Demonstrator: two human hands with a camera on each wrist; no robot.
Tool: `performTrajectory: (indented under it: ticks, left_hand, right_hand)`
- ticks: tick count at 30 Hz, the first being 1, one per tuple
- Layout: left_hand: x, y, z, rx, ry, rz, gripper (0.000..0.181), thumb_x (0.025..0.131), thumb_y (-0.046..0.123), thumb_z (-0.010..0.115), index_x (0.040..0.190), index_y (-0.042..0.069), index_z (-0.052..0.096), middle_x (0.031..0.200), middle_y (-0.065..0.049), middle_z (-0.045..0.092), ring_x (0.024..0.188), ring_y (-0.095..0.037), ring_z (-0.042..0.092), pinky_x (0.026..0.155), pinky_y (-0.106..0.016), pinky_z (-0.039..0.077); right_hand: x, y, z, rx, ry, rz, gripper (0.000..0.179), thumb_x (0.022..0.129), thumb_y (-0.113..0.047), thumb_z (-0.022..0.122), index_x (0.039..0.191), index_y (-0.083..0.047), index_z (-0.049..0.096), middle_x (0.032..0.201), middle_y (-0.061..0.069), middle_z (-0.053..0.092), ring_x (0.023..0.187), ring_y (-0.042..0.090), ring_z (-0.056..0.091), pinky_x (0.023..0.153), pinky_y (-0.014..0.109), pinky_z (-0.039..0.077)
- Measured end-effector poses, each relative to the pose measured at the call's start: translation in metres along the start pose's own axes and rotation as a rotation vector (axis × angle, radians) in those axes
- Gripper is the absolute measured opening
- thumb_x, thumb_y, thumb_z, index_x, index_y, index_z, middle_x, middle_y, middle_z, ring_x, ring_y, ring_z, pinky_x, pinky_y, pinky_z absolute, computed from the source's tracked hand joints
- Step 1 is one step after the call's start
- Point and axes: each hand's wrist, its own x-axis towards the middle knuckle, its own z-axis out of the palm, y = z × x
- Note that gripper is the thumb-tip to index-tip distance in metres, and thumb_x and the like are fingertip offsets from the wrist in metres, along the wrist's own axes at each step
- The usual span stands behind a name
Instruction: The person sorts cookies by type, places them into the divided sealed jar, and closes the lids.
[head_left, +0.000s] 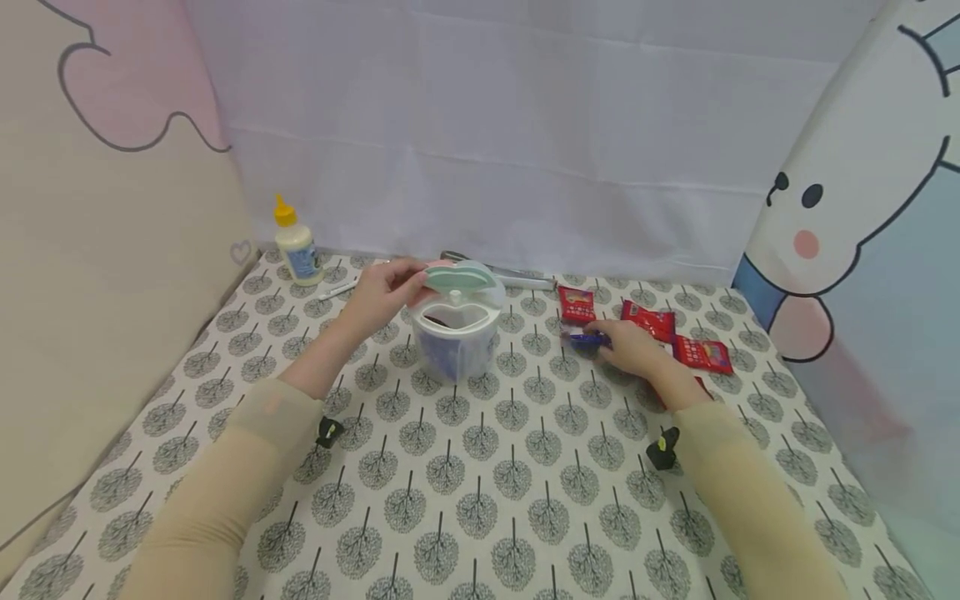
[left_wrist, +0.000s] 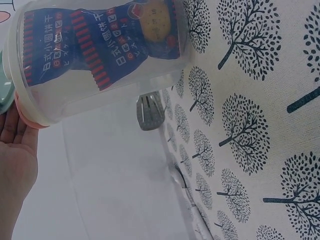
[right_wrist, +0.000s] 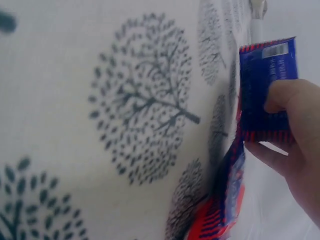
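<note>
A clear round tub [head_left: 467, 358] with a white lid [head_left: 480, 323] stands on the table, blue biscuit packets [left_wrist: 110, 37] visible through its wall. Its green flap [head_left: 459, 277] is tilted up, showing an opening in the lid. My left hand [head_left: 384, 292] holds the raised flap at its left edge; in the left wrist view the fingers pass partly behind the rim. To the tub's right, my right hand [head_left: 628, 346] pinches a small blue packet [right_wrist: 262, 65] between thumb and fingers. Just below it in the right wrist view lies a red and blue packet [right_wrist: 220, 205].
Several red packets [head_left: 576, 305] lie around my right hand. At the back left are a glue bottle [head_left: 300, 257] with a yellow cap and a white pen [head_left: 337, 290]. Behind the tub lies a metal slotted spatula [left_wrist: 150, 112]. Wall cloth borders the table's back.
</note>
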Motion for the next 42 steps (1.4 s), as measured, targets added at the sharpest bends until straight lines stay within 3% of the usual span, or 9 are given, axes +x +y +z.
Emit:
performTrajectory:
  ticks: [3, 6, 10, 14, 17, 24, 31, 38, 42]
  left_hand:
    - [-0.001, -0.001, 0.0, -0.011, -0.008, -0.026, 0.035, 0.094, 0.038, 0.056, 0.114, 0.011, 0.066, 0.1, -0.006, 0.069, 0.082, -0.016, 0.061, 0.072, -0.029, 0.052]
    - [-0.001, -0.001, 0.0, -0.008, -0.007, -0.031, 0.034, 0.094, 0.037, 0.056, 0.114, 0.011, 0.066, 0.101, -0.006, 0.069, 0.083, -0.016, 0.061, 0.073, -0.03, 0.053]
    - [-0.001, -0.001, -0.001, 0.0, 0.001, -0.009, 0.033, 0.095, 0.034, 0.056, 0.115, 0.009, 0.065, 0.099, -0.007, 0.07, 0.083, -0.017, 0.063, 0.075, -0.031, 0.054]
    - [0.0, 0.0, -0.001, -0.005, 0.003, -0.003, 0.033, 0.095, 0.033, 0.057, 0.116, 0.009, 0.065, 0.1, -0.008, 0.07, 0.084, -0.017, 0.064, 0.078, -0.031, 0.054]
    - [0.001, 0.0, 0.0, -0.002, 0.002, -0.01, 0.033, 0.095, 0.033, 0.056, 0.116, 0.008, 0.064, 0.1, -0.008, 0.069, 0.084, -0.017, 0.064, 0.078, -0.031, 0.054]
    - [0.002, 0.0, 0.001, -0.008, -0.01, -0.027, 0.033, 0.095, 0.033, 0.056, 0.116, 0.009, 0.065, 0.102, -0.008, 0.069, 0.086, -0.017, 0.064, 0.078, -0.032, 0.054]
    - [0.003, 0.002, 0.001, -0.019, -0.019, -0.019, 0.033, 0.095, 0.032, 0.055, 0.116, 0.008, 0.064, 0.106, -0.01, 0.069, 0.09, -0.02, 0.065, 0.084, -0.034, 0.054]
    - [0.003, 0.002, 0.002, -0.041, -0.034, -0.009, 0.033, 0.096, 0.032, 0.055, 0.117, 0.008, 0.064, 0.108, -0.01, 0.069, 0.092, -0.021, 0.066, 0.085, -0.033, 0.054]
    - [0.003, 0.002, 0.002, -0.051, -0.035, -0.005, 0.033, 0.096, 0.031, 0.055, 0.117, 0.007, 0.064, 0.106, -0.01, 0.069, 0.092, -0.02, 0.067, 0.084, -0.031, 0.055]
  right_hand:
    - [-0.001, -0.01, -0.007, 0.043, 0.055, 0.022, 0.038, 0.086, -0.01, 0.06, 0.124, -0.005, 0.057, 0.117, 0.02, 0.063, 0.102, 0.035, 0.062, 0.09, 0.051, 0.049]
    - [-0.005, -0.029, -0.022, 0.084, 0.11, -0.003, 0.042, 0.088, -0.024, 0.065, 0.125, -0.005, 0.057, 0.113, 0.02, 0.065, 0.1, 0.035, 0.064, 0.086, 0.051, 0.052]
    - [-0.012, -0.063, -0.048, 0.16, 0.167, -0.067, 0.054, 0.086, -0.041, 0.068, 0.127, -0.008, 0.058, 0.103, 0.015, 0.069, 0.079, 0.025, 0.067, 0.07, 0.042, 0.055]
    - [-0.013, -0.098, -0.072, 0.183, 0.201, -0.14, 0.053, 0.085, -0.043, 0.068, 0.126, -0.013, 0.056, 0.095, 0.011, 0.069, 0.072, 0.019, 0.065, 0.063, 0.036, 0.054]
    - [-0.008, -0.122, -0.086, 0.181, 0.213, -0.201, 0.049, 0.086, -0.038, 0.068, 0.125, -0.014, 0.053, 0.095, 0.01, 0.069, 0.076, 0.02, 0.067, 0.065, 0.035, 0.055]
    - [0.016, -0.17, -0.102, 0.134, 0.161, -0.329, 0.045, 0.088, -0.029, 0.067, 0.125, -0.011, 0.047, 0.114, 0.009, 0.064, 0.098, 0.022, 0.064, 0.084, 0.036, 0.054]
    - [0.038, -0.196, -0.106, 0.101, 0.104, -0.391, 0.039, 0.085, -0.024, 0.072, 0.119, -0.02, 0.053, 0.108, 0.007, 0.068, 0.094, 0.02, 0.066, 0.081, 0.033, 0.055]
    - [0.052, -0.212, -0.099, -0.116, 0.091, -0.524, 0.024, 0.085, -0.025, 0.071, 0.109, -0.02, 0.069, 0.103, -0.001, 0.071, 0.092, 0.019, 0.066, 0.082, 0.032, 0.053]
    - [0.055, -0.225, -0.102, -0.141, -0.008, -0.485, 0.019, 0.087, -0.022, 0.069, 0.105, -0.017, 0.072, 0.102, 0.0, 0.071, 0.093, 0.019, 0.066, 0.082, 0.031, 0.054]
